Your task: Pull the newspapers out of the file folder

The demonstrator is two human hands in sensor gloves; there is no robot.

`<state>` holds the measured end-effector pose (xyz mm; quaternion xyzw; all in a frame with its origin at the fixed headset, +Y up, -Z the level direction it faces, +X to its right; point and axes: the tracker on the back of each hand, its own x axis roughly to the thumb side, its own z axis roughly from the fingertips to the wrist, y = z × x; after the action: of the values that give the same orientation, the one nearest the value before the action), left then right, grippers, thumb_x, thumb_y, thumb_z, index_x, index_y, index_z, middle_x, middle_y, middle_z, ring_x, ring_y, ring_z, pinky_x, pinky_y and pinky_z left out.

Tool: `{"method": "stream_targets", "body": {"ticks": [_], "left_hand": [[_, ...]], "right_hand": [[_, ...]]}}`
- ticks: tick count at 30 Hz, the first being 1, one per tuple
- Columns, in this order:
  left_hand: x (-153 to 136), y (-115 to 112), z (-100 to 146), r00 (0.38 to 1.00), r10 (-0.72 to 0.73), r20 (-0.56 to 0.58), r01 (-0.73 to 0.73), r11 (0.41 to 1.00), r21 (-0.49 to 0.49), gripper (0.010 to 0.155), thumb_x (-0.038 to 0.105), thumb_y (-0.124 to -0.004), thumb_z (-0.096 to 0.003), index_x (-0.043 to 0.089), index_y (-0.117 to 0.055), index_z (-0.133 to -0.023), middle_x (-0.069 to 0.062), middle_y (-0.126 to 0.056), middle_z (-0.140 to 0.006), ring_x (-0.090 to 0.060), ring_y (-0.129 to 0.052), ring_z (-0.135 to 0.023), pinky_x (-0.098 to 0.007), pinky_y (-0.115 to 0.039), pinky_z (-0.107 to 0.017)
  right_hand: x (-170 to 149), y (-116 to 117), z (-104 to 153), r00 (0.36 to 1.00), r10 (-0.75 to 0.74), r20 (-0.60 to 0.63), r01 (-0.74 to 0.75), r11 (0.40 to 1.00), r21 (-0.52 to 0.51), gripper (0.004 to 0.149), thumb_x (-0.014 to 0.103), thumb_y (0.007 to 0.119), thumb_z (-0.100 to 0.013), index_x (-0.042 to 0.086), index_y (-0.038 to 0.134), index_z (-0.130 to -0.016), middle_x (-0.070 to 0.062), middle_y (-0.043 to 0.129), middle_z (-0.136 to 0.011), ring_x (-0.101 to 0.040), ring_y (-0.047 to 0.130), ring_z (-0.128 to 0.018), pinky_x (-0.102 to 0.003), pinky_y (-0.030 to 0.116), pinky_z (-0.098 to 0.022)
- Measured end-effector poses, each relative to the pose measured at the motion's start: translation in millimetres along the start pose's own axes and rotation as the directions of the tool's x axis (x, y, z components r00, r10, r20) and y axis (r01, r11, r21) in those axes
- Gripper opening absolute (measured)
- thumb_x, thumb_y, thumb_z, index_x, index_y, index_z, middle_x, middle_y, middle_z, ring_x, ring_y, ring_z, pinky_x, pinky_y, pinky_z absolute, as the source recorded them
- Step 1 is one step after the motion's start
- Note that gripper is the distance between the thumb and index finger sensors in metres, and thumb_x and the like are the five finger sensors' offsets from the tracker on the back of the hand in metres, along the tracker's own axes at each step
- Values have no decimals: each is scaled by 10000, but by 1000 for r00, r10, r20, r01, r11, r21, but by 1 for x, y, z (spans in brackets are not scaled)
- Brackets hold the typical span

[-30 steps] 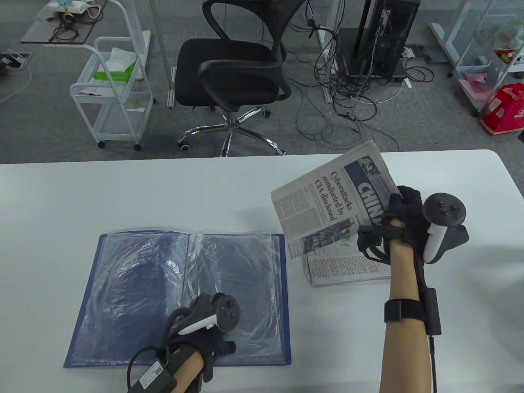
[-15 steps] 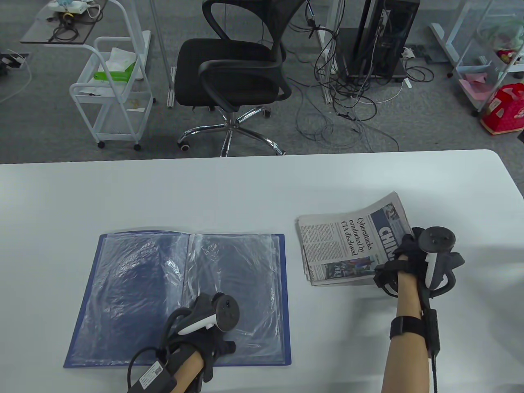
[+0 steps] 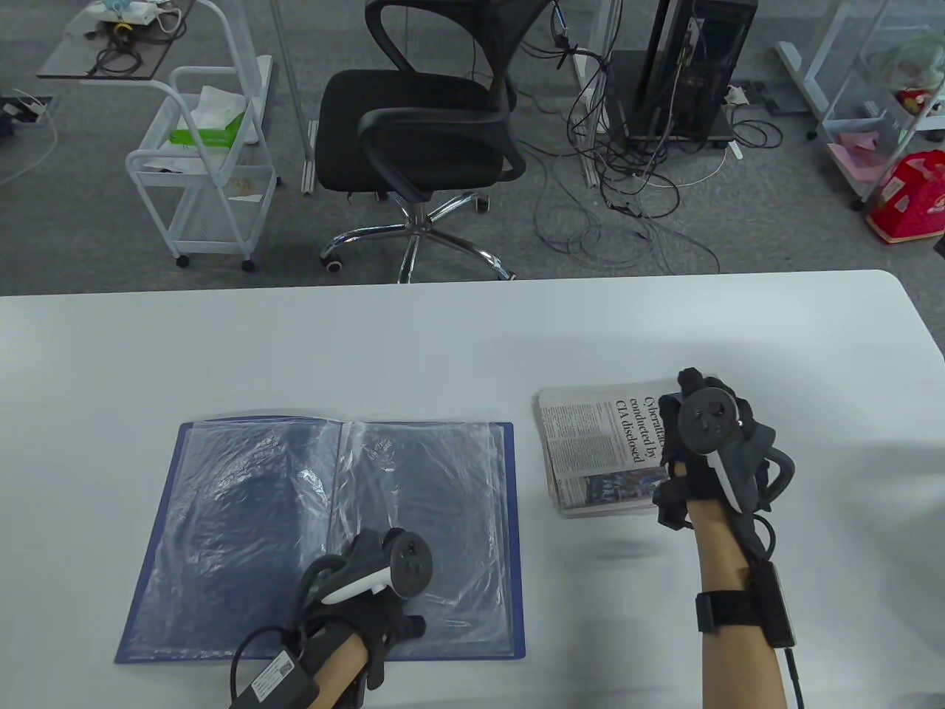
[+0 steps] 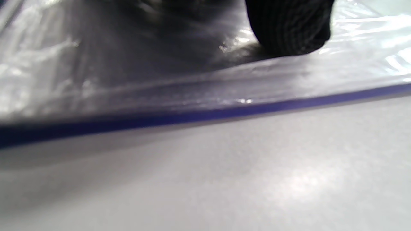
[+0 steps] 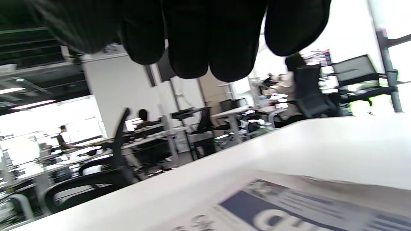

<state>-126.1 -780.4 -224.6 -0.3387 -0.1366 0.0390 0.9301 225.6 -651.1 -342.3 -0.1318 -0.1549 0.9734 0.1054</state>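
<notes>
A blue file folder [image 3: 244, 517] lies open on the white table [image 3: 369, 347], showing crinkled clear plastic sleeves. My left hand [image 3: 373, 572] rests on the lower part of its right page; in the left wrist view a fingertip [image 4: 289, 29] touches the plastic above the folder's blue edge [image 4: 205, 115]. A folded stack of newspapers [image 3: 598, 447] lies flat on the table right of the folder. My right hand [image 3: 698, 428] is over the stack's right end. In the right wrist view its fingers [image 5: 192, 38] hang free above the newspaper [image 5: 289, 208], holding nothing.
Beyond the table's far edge stand a black office chair [image 3: 421, 125], a white wheeled cart [image 3: 199, 170] and a computer tower [image 3: 690, 66] with tangled cables. A red bag [image 3: 912, 196] sits on the floor at the far right.
My right hand lowered the lifted newspaper onto the stack, let go of it, and now sits over the stack's right end. The left hand and the folder have not moved.
</notes>
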Motion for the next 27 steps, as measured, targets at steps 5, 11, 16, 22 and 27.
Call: {"method": "stream_targets", "body": {"ticks": [5, 11, 16, 22, 27], "left_hand": [[0, 0, 0, 1000, -3, 1, 3, 1000, 1, 852, 482, -731, -450, 250, -216, -1088, -115, -61, -1121, -571, -159, -986, -685, -346, -679], [0, 0, 0, 1000, -3, 3, 3, 1000, 5, 853, 481, -731, -450, 246, -219, -1090, -118, -66, -1123, -574, -162, -985, -686, -347, -678], [0, 0, 0, 1000, -9, 3, 9, 1000, 8, 854, 481, -731, -449, 243, -222, -1092, -121, -70, -1126, -576, -167, -990, -688, -350, -680], [1, 0, 0, 1000, -15, 4, 15, 1000, 10, 854, 482, -734, -449, 240, -227, -1093, -122, -78, -1128, -578, -177, -993, -689, -358, -682], [1, 0, 0, 1000, -19, 7, 19, 1000, 24, 858, 484, -745, -446, 237, -248, -1101, -125, -100, -1136, -582, -199, -997, -690, -370, -684]], "right_hand": [[54, 5, 34, 985, -97, 141, 85, 992, 91, 530, 519, 731, -397, 369, 737, -905, 1, 811, -994, -332, 886, -869, -574, 727, -621], [96, 42, 82, 941, -192, 279, 116, 957, 267, 522, 508, 737, -400, 343, 768, -894, -37, 810, -999, -368, 883, -862, -602, 715, -610], [113, 76, 103, 929, -158, 335, 25, 929, 369, 530, 504, 744, -396, 341, 764, -900, -53, 783, -1019, -389, 862, -880, -615, 699, -614], [116, 102, 115, 908, -53, 416, -145, 892, 429, 538, 504, 756, -390, 372, 744, -912, -44, 742, -1056, -402, 812, -930, -626, 669, -636], [115, 117, 121, 897, -18, 441, -222, 846, 485, 530, 501, 757, -390, 366, 767, -903, -57, 742, -1056, -420, 796, -929, -635, 660, -628]]}}
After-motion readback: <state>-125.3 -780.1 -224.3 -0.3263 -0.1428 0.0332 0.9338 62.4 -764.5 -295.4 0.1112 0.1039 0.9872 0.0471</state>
